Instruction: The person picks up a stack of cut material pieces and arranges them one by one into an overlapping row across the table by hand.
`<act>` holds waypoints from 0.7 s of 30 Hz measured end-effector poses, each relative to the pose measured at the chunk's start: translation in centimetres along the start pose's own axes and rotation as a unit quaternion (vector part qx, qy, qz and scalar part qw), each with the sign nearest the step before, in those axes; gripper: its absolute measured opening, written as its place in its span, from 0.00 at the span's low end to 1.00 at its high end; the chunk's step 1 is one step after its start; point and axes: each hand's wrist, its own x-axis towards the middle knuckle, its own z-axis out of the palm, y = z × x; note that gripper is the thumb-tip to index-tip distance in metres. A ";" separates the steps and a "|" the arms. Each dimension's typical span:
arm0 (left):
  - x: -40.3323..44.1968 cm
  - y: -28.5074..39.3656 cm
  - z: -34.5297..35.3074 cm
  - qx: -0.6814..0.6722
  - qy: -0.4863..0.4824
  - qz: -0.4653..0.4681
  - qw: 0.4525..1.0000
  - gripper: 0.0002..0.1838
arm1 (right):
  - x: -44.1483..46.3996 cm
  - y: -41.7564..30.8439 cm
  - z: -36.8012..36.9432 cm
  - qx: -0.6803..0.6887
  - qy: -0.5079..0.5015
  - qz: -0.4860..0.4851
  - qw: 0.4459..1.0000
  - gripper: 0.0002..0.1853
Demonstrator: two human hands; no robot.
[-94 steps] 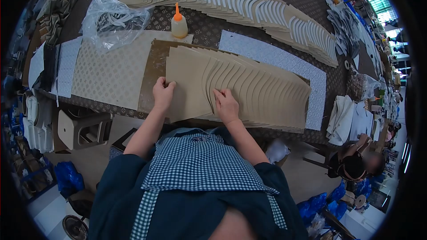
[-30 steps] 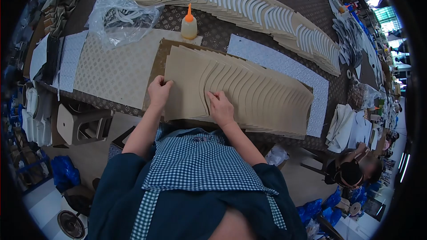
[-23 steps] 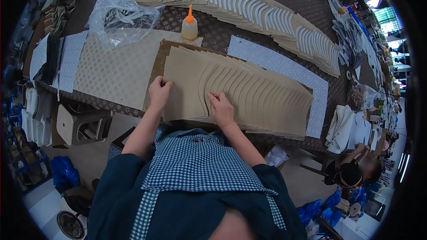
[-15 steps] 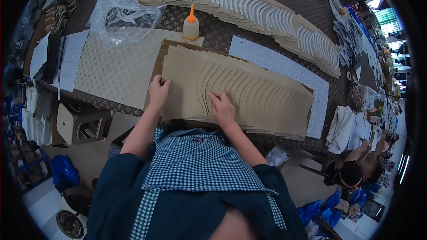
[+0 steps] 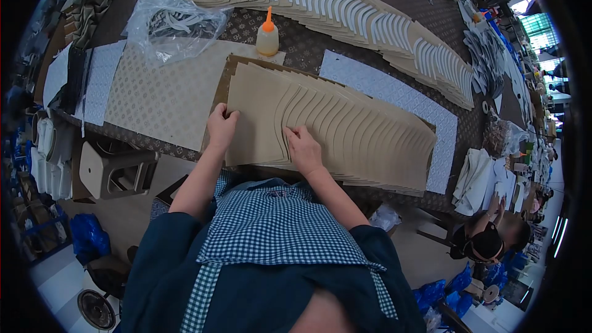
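Overlapping tan sheets (image 5: 364, 129) with curved edges lie fanned out on a brown board at the table's near side. My left hand (image 5: 222, 126) pinches the left edge of the leftmost tan sheet. Farther right, my right hand (image 5: 303, 150) has its fingers closed at the curved edge of a sheet near the left part of the fan. Beyond the fan stands a glue bottle (image 5: 267, 38) with an orange tip, upright. A long row of tan pieces (image 5: 345, 18) with white curved strips on them runs along the far side.
A clear plastic bag (image 5: 176, 24) with strips inside lies at the back left, by a patterned beige sheet (image 5: 166, 92). White patterned sheeting (image 5: 394, 92) lies behind the fan. A stool (image 5: 114, 169) stands at the lower left. Another person (image 5: 484, 237) is at the right.
Since the earliest frame, the view has shifted somewhat. Both hands remain at the tan sheets, with my right hand now slightly farther left along the curved edges. The other person's arms have moved.
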 end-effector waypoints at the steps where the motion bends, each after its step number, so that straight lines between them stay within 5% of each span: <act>1: 0.1 -0.2 -0.1 0.007 0.003 -0.003 1.000 0.10 | 0.0 0.0 0.0 0.002 0.001 0.001 1.000 0.16; 21: 1.3 -1.4 -1.2 -0.019 -0.003 0.009 1.000 0.09 | 0.0 -0.4 -0.3 -0.003 0.015 0.005 1.000 0.13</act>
